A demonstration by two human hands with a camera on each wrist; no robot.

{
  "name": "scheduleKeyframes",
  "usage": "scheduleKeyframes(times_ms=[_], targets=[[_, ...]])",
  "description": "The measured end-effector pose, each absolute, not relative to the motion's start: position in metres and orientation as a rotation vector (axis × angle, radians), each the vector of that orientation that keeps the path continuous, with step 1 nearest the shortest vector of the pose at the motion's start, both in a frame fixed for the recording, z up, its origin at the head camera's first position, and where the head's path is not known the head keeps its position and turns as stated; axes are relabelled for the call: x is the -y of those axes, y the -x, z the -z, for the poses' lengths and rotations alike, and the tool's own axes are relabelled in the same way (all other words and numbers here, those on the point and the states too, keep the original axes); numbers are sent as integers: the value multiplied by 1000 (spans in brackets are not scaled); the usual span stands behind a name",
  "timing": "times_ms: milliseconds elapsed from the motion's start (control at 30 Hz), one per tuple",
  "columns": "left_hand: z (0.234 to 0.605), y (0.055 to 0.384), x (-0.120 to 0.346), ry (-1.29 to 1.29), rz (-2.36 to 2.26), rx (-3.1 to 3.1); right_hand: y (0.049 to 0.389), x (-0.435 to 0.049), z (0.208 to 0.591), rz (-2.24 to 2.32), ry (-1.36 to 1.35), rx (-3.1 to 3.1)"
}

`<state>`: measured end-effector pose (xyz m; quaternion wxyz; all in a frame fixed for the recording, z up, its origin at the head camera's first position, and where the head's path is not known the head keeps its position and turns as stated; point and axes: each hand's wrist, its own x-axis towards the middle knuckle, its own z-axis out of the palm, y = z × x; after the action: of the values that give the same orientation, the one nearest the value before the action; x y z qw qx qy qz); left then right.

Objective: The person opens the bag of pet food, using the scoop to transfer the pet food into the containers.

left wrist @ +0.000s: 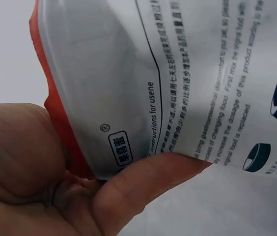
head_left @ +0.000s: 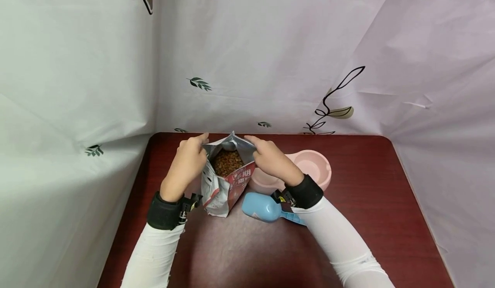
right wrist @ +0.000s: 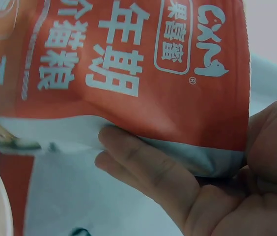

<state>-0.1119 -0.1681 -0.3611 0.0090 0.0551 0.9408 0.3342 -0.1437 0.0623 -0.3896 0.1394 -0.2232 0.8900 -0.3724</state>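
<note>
A bag of cat food (head_left: pixel 218 196), silver-white and red, stands upright on the table with its mouth spread wide. Brown kibble (head_left: pixel 228 163) shows inside. My left hand (head_left: pixel 187 161) pinches the left edge of the mouth; in the left wrist view its thumb (left wrist: pixel 148 184) lies along the white printed side. On the other edge, my right hand (head_left: pixel 272 159) grips the bag's rim, and in the right wrist view its fingers (right wrist: pixel 148 167) press along the red front's border. Just right of the bag lies a blue scoop (head_left: pixel 263 207), its handle partly under my right wrist.
Behind the scoop sits a pink double bowl (head_left: pixel 324 172), partly covered by my right hand and forearm. The dark red table (head_left: pixel 363 219) meets a pale patterned cloth (head_left: pixel 270 64) at its back and sides.
</note>
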Motion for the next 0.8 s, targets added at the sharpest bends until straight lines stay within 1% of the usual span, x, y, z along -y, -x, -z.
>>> scheduleKeyframes(times_ms=[133, 233, 333, 433, 633, 800], targets=[[360, 111, 168, -163, -1036, -2974, 140, -61, 385, 988, 710, -2673], [358, 111, 169, -141, -1029, -2979, 141, -63, 385, 991, 658, -2673], [359, 112, 170, -119, -1018, -2939, 143, -68, 388, 1037, 547, -2586], [363, 114, 172, -115, -1037, -2867, 144, -72, 395, 1159, 446, -2382], [373, 111, 173, -140, -1166, -2675, 142, -76, 412, 1581, 255, -1786], [376, 108, 167, -154, -1160, -2760, 138, -73, 422, 1853, 165, -1400]])
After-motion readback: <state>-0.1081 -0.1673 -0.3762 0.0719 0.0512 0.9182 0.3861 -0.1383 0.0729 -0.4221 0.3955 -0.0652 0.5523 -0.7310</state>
